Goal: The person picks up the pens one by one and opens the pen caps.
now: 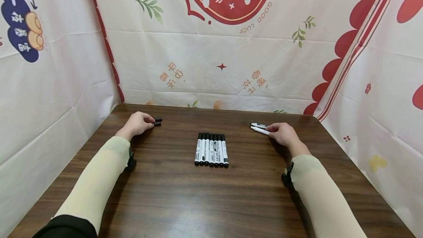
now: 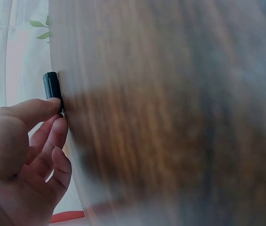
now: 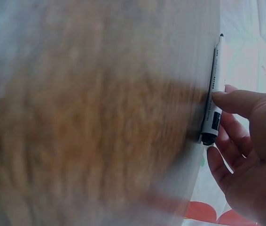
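Observation:
At the table's far left, my left hand (image 1: pixel 138 123) pinches a black marker cap (image 1: pixel 156 124) between thumb and fingertips. A second black cap (image 1: pixel 158 119) lies right beside it, slightly farther back. In the left wrist view the thumb presses on the cap (image 2: pixel 52 86). On the right, my right hand (image 1: pixel 283 134) pinches an uncapped white marker (image 1: pixel 259 130), its dark tip pointing left. Another uncapped marker (image 1: pixel 258 125) lies just behind it. The right wrist view shows the thumb across the white barrel (image 3: pixel 216 75), low against the tabletop.
A row of several capped white markers (image 1: pixel 211 150) lies side by side mid-table, black caps (image 1: pixel 211 136) facing away. The brown wooden table (image 1: pixel 185 201) ends at a printed cloth (image 1: pixel 198 47) behind, with more cloth at both sides.

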Tool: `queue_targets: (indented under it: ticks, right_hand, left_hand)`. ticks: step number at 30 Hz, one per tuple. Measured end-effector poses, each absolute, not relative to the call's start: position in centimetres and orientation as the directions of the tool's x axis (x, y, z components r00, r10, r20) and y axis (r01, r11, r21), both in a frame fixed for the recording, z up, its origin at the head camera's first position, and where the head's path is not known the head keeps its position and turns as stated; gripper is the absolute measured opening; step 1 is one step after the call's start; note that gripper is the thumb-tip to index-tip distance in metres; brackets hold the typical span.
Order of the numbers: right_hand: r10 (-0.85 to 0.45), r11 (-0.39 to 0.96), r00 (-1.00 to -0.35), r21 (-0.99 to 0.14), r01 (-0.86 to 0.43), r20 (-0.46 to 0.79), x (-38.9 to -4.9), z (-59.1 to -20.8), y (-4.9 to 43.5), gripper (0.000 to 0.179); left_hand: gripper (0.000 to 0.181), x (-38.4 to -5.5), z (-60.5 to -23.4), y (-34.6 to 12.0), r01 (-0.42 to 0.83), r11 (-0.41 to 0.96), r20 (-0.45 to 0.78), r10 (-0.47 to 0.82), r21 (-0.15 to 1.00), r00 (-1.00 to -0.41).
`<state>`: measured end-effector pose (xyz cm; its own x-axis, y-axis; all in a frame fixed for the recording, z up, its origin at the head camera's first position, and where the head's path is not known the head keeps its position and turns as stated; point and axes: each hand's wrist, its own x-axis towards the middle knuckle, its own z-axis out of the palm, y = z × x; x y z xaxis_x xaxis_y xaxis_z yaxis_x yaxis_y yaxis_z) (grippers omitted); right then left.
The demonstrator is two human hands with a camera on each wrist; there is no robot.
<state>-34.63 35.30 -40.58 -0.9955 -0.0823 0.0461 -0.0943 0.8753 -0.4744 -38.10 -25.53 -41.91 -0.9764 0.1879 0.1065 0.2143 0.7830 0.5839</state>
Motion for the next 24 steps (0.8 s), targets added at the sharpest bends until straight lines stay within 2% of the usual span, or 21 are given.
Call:
queue_targets:
  ticks: [24]
  right_hand:
    - [-0.054, 0.877, -0.998, -0.476, -0.066, 0.039, -35.07, -40.62, 35.26, 0.029]
  left_hand:
    - [0.025, -38.23, -41.67, -25.31, 0.188, 0.769, 0.088, 0.171, 0.611, -0.981]
